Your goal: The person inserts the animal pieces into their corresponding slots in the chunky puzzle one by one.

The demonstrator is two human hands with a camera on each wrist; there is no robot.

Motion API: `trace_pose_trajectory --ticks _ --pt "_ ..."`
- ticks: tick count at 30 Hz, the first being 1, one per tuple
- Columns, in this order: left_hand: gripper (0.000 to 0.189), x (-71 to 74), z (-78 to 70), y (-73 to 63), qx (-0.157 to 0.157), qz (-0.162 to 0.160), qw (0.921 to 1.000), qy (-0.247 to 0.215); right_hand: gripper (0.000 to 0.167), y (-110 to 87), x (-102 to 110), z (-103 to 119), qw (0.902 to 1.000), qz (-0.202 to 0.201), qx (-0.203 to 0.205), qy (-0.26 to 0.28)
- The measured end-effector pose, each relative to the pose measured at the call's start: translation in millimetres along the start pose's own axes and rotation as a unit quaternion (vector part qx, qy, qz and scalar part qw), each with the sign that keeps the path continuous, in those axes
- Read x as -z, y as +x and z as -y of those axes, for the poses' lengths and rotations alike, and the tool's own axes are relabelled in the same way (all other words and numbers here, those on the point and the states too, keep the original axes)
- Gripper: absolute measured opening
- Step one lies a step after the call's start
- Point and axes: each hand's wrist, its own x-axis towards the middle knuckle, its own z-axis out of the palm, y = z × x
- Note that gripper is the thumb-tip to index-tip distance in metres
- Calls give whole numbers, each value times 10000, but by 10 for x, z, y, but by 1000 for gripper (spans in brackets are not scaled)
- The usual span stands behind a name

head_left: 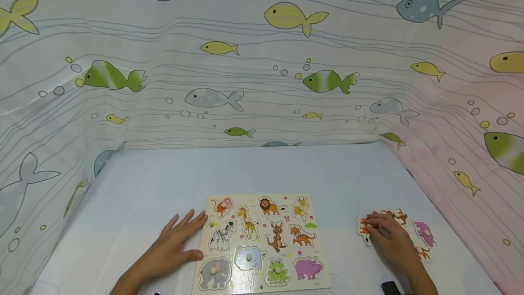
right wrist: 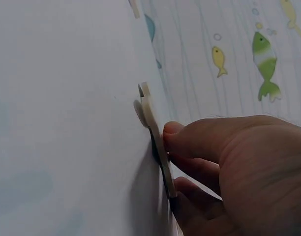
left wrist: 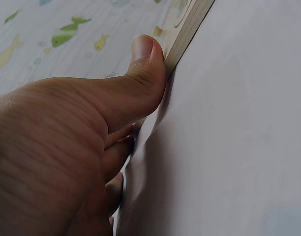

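A wooden animal puzzle board (head_left: 247,280) lies on the white table in the head view. My left hand (head_left: 173,246) rests at its left side with the fingers spread, fingertips and thumb touching the edge. The left wrist view shows that thumb (left wrist: 145,59) against the board's side. Off to the right, my right hand (head_left: 395,242) pinches an orange-and-white puzzle piece (head_left: 362,227). Seen edge-on in the right wrist view, this piece (right wrist: 158,132) has a small knob on its far side. The fingers partly hide its picture.
Around the right hand lie a brown puzzle piece (head_left: 401,216), a purple hippo piece (head_left: 425,233) and an orange piece (head_left: 423,254). Knobbed monkey, elephant, rhino and frog pieces sit in the board. A fish-patterned curtain (head_left: 254,72) borders the table.
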Motion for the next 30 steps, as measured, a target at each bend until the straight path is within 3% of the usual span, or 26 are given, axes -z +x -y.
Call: trace_pose_trajectory --ticks 7,13,17,26,30 --pt "88 5 -10 13 39 51 10000 20 16 -4 -2 25 9996 175 -175 -117" --pt "88 14 -24 21 187 128 9997 -68 34 21 59 109 9917 592 -980 -591" --pt "87 14 -16 19 139 103 9998 -44 44 19 88 145 9853 621 -1373 -807" --pt "86 -7 25 20 -148 -53 9999 -14 32 7 99 145 9868 436 -1332 -817" --pt "86 -13 30 17 -178 -86 9998 21 25 -2 72 126 9911 237 -1019 -823"
